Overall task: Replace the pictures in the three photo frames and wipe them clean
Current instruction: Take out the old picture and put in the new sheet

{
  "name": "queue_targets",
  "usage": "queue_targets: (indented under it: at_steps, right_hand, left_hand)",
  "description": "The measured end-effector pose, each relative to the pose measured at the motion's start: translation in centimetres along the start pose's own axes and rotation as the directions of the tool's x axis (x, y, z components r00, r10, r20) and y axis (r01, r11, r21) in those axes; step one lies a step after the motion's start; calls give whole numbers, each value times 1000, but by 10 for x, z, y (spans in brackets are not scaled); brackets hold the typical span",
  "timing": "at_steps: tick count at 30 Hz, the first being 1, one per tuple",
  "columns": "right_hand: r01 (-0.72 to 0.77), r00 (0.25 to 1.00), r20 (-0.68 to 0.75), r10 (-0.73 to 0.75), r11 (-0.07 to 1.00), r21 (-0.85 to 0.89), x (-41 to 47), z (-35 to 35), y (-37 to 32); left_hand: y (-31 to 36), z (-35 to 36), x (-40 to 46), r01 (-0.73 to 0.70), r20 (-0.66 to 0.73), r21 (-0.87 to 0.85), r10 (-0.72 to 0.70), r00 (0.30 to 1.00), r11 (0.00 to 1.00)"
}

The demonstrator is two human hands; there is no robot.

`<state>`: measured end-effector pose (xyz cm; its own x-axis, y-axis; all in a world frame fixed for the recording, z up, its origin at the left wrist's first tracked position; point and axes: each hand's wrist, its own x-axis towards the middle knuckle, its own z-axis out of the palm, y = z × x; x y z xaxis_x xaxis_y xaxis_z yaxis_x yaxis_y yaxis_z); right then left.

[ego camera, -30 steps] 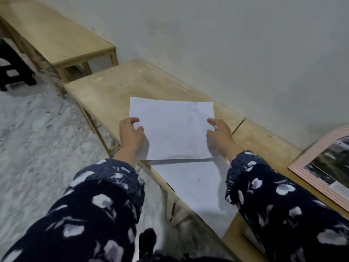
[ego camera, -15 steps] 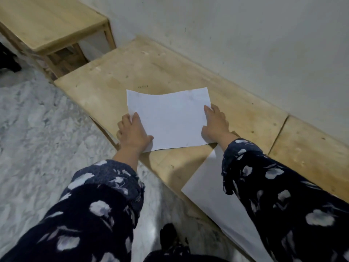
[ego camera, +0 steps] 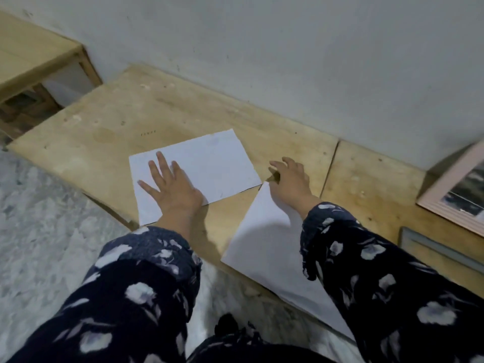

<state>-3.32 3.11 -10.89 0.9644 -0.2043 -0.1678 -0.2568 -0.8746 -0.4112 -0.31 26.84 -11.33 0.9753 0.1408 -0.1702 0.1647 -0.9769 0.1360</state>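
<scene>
A white sheet of paper (ego camera: 209, 163) lies flat on the low wooden table (ego camera: 131, 119). My left hand (ego camera: 172, 187) rests flat on its near left part, fingers spread. My right hand (ego camera: 290, 179) hovers just right of that sheet with fingers apart and holds nothing. Its wrist crosses a second white sheet (ego camera: 264, 242) that overhangs the table's near edge. A pink photo frame (ego camera: 434, 195) with a dark picture leans against the wall at the far right. The edge of a grey frame (ego camera: 440, 247) lies below it.
A grey wall (ego camera: 288, 61) runs behind the table. A second wooden table (ego camera: 31, 61) stands at the upper left. A marble floor (ego camera: 52, 244) lies on the left, below the table's edge.
The sheet that both hands held is now laid flat on the table. My left hand has spread out on it and my right hand has let go and moved right. The view has turned right.
</scene>
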Motion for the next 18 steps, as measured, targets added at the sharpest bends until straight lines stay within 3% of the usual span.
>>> queue_targets:
  at_steps: [5,8,14,18]
  right_hand:
    - [-200,979,27,202,978,-62,-52,-33,69]
    - [-292,949,92,302,950,-109,-84,-45,104]
    - [-386,895,180,409,910,-150,-128,-54,153]
    - [-368,905,146,400,907,-206,-142,-46,166]
  left_hand:
    - [61,15,-40,-218,-5,-73,219,976,973]
    - [88,26,-57,-300,79,-53,303,950,952]
    - [109,37,-85,-306,140,4,302,943,952]
    - [104,40,-100,-274,135,44,267,954,961]
